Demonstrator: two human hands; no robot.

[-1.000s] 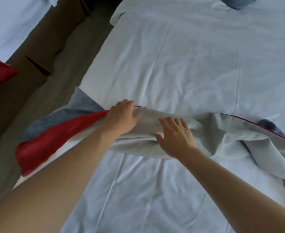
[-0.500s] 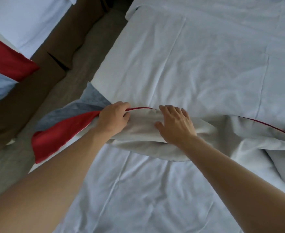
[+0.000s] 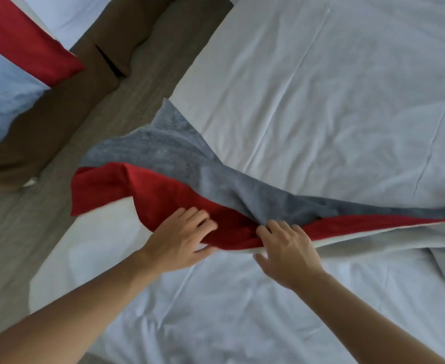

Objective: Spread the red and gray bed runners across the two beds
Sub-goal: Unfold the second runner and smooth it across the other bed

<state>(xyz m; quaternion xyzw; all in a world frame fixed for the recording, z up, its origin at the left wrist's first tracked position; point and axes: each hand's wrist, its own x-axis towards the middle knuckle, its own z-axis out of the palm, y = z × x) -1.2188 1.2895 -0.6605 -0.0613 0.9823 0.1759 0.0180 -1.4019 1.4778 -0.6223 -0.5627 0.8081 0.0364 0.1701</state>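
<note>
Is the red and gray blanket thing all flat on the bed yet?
Not yet. The bed runner is bunched and twisted, its white underside showing at right. The left hand and right hand grip its red edge.

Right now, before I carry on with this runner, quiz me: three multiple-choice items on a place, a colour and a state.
1. Where does the runner's left end lie?
A. past the bed's edge, over the floor
B. folded on a pillow
C. under the sheet

2. Which colour band do both hands touch?
A. gray
B. red
C. white

3. How does the runner lie?
A. flat
B. rolled up
C. bunched and twisted

A: the end overhangs the floor. B: left hand and right hand lie on red. C: folds show throughout.
</note>
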